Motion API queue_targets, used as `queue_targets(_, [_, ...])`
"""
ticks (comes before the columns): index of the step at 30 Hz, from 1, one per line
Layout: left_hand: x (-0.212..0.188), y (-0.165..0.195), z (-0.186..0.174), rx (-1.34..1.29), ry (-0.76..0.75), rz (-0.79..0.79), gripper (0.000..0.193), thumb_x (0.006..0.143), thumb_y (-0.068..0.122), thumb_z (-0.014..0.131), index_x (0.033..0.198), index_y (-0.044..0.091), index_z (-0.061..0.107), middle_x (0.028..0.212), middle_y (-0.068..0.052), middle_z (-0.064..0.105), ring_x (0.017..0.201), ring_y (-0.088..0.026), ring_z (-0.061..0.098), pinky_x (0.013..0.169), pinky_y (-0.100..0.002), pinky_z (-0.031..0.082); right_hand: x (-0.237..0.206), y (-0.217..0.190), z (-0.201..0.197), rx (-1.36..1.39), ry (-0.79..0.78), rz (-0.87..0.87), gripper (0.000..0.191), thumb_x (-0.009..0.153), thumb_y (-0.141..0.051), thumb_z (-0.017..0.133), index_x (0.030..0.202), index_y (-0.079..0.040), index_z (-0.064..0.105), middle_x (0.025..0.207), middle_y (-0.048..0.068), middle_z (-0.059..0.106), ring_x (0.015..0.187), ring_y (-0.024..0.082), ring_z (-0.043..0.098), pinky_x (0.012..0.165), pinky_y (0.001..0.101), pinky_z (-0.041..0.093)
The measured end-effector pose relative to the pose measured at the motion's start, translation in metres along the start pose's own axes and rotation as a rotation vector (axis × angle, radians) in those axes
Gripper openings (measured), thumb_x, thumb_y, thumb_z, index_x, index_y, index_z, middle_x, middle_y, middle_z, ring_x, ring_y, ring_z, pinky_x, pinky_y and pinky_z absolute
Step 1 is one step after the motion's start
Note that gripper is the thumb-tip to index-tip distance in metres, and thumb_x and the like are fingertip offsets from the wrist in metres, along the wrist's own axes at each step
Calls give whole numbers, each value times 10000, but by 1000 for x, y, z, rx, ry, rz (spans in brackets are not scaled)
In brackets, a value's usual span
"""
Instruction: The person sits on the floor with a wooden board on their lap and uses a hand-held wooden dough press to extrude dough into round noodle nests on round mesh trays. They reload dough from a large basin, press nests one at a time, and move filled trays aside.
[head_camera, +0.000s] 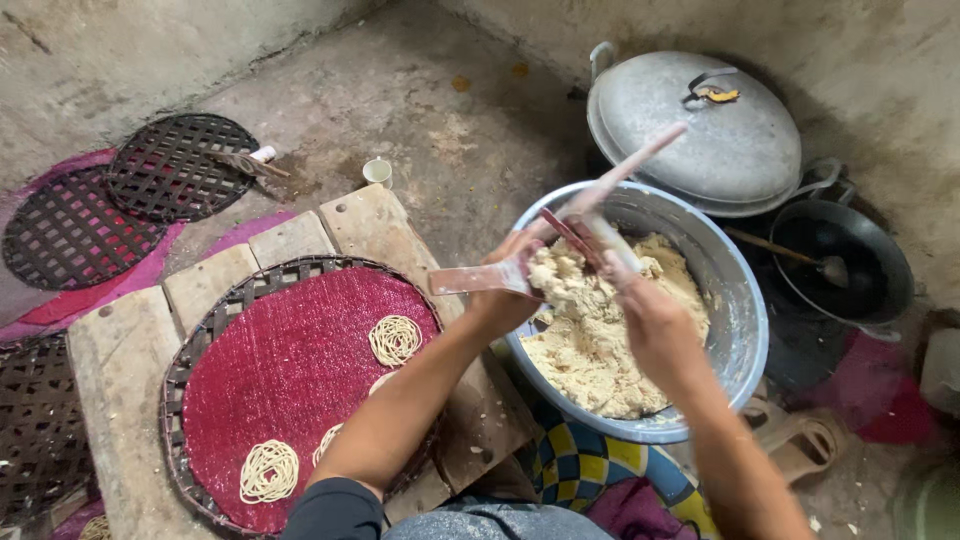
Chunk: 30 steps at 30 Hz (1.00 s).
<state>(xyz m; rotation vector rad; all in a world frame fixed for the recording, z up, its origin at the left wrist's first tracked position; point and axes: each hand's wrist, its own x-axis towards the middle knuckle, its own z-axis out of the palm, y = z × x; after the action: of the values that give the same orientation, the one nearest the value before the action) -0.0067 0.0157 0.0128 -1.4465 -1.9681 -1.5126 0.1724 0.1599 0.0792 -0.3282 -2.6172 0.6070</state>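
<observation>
Far left: black lattice mats (140, 195) lie on the floor by the wall, on pink cloth.
Boards: wooden planks (120, 380) carry a round red tray (285, 370) with woven rim; noodle coils (395, 340) lie apart on it, with bare red between them.
Cup: small white cup (377, 171) on open concrete floor behind the planks.
Left hand (505, 290): closed around a flat scraper (475, 278), at the basin's near-left rim.
Right hand (650, 320): above the dough (600, 340), gripping a pale stick (625, 175) that slants up-right.
Basin (745, 330): metal, holds the crumbly dough.
Right: lidded metal pot (700, 130) and black wok (850, 265) by the wall, crowding the corner.
</observation>
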Motion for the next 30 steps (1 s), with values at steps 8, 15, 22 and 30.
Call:
queue_targets(8, [20, -17, 1, 255, -60, -44, 493, 894, 268, 698, 1322, 79, 541, 1348, -231, 597, 1057, -363, 632, 850, -493, 553, -57, 51, 52, 779, -214, 278, 519, 951, -69, 594, 1468, -43, 552, 726, 6, 548, 554, 82, 449, 456, 238, 385])
queue_targets(15, [31, 11, 6, 228, -119, -167, 1006, 869, 346, 734, 1601, 1, 137, 1257, -272, 530, 1005, -395, 640, 799, -512, 558, -31, 75, 51, 642, -35, 360, 438, 983, -91, 560, 1409, 9, 587, 729, 10, 551, 557, 91, 447, 444, 243, 370])
queue_targets(22, [25, -13, -13, 313, -155, -443, 841, 1002, 350, 664, 1647, 46, 217, 1218, -226, 619, 928, -385, 683, 791, -531, 551, -50, 39, 80, 426, -100, 233, 405, 965, -109, 628, 1364, -38, 650, 678, 94, 592, 571, 86, 496, 510, 256, 406])
queue_targets(30, [-27, -65, -75, -622, -138, -941, 417, 822, 217, 655, 1195, 32, 673, 990, -140, 739, 740, -277, 659, 666, -433, 590, -26, 0, 55, -7, -37, -157, 632, 999, -243, 616, 1563, -48, 409, 1341, 263, 616, 1148, 335, 633, 954, 425, 507])
